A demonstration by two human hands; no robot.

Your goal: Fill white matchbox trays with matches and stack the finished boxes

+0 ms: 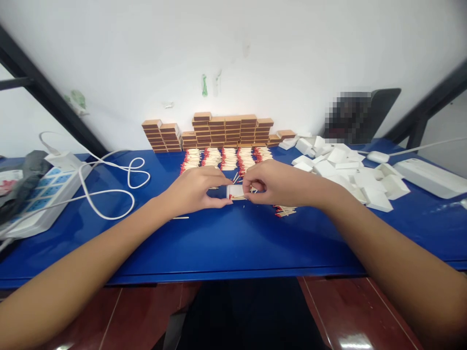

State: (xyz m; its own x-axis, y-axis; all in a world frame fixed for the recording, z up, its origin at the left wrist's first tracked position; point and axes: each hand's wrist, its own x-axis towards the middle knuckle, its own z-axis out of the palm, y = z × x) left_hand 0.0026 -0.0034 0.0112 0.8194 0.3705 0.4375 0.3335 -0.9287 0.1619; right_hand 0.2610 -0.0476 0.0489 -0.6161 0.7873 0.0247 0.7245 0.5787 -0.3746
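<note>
My left hand (199, 189) and my right hand (272, 183) meet over a small white matchbox tray (234, 191) at the middle of the blue table (226, 243). Left fingers curl round the tray's left end. Right fingers pinch a few red-tipped matches (239, 197) at the tray's right side. Rows of loose matches (226, 158) lie just behind the hands. A small bundle of matches (285, 210) rests under my right wrist. A single match (180, 218) lies by my left wrist.
Stacked brown matchboxes (222, 131) line the wall. A heap of empty white trays (346, 172) fills the right side. A power strip (47, 192) with looping white cables (116, 184) sits at left. A white device (430, 177) lies far right.
</note>
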